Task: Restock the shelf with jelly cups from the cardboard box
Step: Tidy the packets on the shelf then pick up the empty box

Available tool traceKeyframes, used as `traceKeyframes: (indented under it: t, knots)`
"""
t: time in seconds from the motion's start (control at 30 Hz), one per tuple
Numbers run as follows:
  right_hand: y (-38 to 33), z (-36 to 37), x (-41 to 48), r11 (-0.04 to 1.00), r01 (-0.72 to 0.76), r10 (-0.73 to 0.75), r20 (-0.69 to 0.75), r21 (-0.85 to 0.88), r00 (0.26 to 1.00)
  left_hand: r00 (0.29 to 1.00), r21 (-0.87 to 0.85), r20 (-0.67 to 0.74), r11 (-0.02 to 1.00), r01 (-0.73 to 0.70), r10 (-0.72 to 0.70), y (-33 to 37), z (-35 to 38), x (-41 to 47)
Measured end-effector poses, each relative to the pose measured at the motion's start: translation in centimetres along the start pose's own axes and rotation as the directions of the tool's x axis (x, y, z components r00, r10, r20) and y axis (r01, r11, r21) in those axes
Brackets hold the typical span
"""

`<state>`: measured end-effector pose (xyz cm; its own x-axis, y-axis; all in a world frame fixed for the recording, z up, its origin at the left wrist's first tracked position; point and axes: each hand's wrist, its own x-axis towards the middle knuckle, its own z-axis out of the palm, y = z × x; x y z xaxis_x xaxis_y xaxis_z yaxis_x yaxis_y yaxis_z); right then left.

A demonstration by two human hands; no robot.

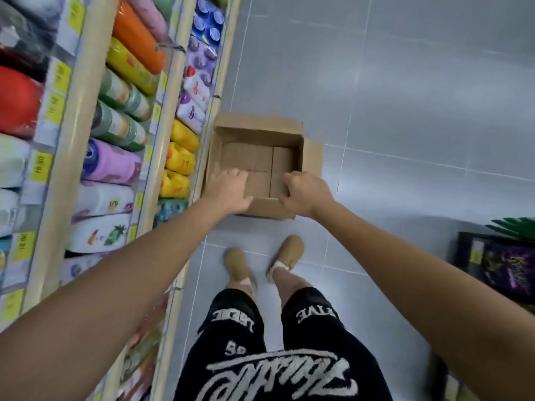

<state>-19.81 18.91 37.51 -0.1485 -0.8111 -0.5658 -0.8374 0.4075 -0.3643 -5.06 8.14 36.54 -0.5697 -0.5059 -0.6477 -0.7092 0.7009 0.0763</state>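
At the left of the frame the shelf (72,125) is full of colourful packs, and the jelly cups (200,60) lie in its lower row, upper middle-left. Just beside it the cardboard box (260,134) stands open on the floor (405,111), its bottom flaps showing. The left hand (228,189) has its grip closed over the near-left rim. The right hand (307,193) clenches the near wall. A dark packet (503,270) is at the far right.
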Motion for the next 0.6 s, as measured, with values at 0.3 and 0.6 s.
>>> traceKeyframes:
  t: [0.3, 0.6]
  knots:
    - [2.1, 16.1, 11.6, 0.994, -0.098, 0.095, 0.075, 0.044, 0.993, 0.989, -0.013, 0.145, 0.999, -0.038, 0.039, -4.0, 16.5, 10.5]
    - [5.7, 31.7, 23.4, 0.987, -0.157, 0.156, 0.062, 0.013, 0.986, 0.998, 0.006, 0.042, 0.999, -0.044, 0.044, -9.1, 30.5, 22.9]
